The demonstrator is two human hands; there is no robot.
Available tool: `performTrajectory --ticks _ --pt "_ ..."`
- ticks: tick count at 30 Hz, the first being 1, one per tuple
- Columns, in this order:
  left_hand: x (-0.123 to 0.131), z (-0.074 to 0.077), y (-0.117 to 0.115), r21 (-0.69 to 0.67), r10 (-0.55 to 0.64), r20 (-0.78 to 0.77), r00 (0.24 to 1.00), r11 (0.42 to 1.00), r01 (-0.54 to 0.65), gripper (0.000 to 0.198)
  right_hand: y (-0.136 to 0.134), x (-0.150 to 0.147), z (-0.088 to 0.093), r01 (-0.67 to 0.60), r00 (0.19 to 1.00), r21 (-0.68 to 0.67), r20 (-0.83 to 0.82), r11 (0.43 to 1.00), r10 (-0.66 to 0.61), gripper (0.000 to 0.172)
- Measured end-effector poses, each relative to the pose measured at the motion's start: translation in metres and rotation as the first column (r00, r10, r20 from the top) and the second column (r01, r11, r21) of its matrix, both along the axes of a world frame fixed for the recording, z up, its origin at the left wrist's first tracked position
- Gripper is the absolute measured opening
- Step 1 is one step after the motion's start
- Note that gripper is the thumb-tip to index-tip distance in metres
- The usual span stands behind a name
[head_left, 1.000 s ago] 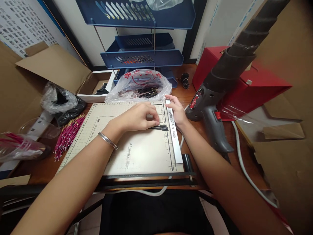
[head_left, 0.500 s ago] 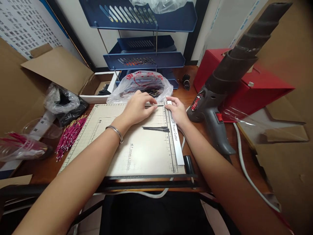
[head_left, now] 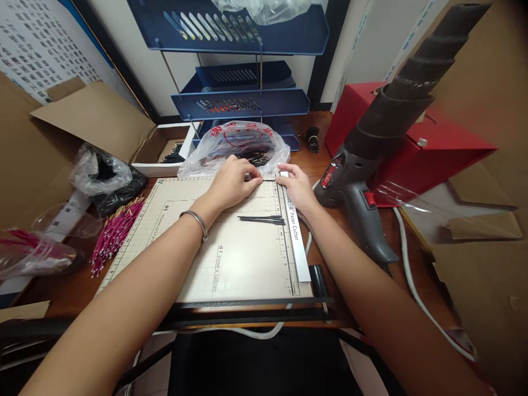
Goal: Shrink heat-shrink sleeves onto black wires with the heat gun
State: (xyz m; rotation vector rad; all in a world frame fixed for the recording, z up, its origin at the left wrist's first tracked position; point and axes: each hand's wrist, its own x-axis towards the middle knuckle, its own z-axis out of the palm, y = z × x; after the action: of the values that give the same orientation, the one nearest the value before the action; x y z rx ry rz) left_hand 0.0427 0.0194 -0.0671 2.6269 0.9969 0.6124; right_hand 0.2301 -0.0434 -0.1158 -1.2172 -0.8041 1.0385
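Between my two hands, near the far edge of the paper cutter board (head_left: 247, 258), lies a thin black wire (head_left: 269, 180). My left hand (head_left: 236, 181) pinches it at its left part, thumb against curled fingers. At its right end is my right hand (head_left: 295, 186), thumb and fingers closing on the tip; the exact contact is hard to see. That hand also rests over the white strip (head_left: 297, 242) labelled "Paper Cutter". A small bundle of similar black wires (head_left: 262, 220) lies on the board closer to me, right ends near the printed ruler.
A clear plastic bag (head_left: 243, 140) of dark wires sits behind the board, below blue shelves (head_left: 241, 104). Pink wires (head_left: 117, 231) lie to the left. On the right stand a grey heat gun (head_left: 363, 181) and a red box (head_left: 445, 143). A white cable (head_left: 408, 275) runs beside them.
My left fingers have shifted slightly left and down along the wire, and more of it shows between the hands. My right hand has drawn in at the wire's right end.
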Motion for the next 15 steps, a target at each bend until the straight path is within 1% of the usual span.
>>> performTrajectory --ticks 6,15 --pt "0.0020 0.0013 -0.0024 -0.007 0.043 -0.006 0.999 0.999 -0.043 0.019 -0.0007 -0.0014 0.0035 0.028 0.999 -0.021 -0.026 0.999 -0.029 0.042" --pt "0.0022 -0.0005 -0.0022 0.004 0.037 0.010 0.999 0.999 -0.037 0.020 -0.0033 0.0002 0.0040 -0.010 1.000 -0.005 0.001 1.000 0.010 0.044"
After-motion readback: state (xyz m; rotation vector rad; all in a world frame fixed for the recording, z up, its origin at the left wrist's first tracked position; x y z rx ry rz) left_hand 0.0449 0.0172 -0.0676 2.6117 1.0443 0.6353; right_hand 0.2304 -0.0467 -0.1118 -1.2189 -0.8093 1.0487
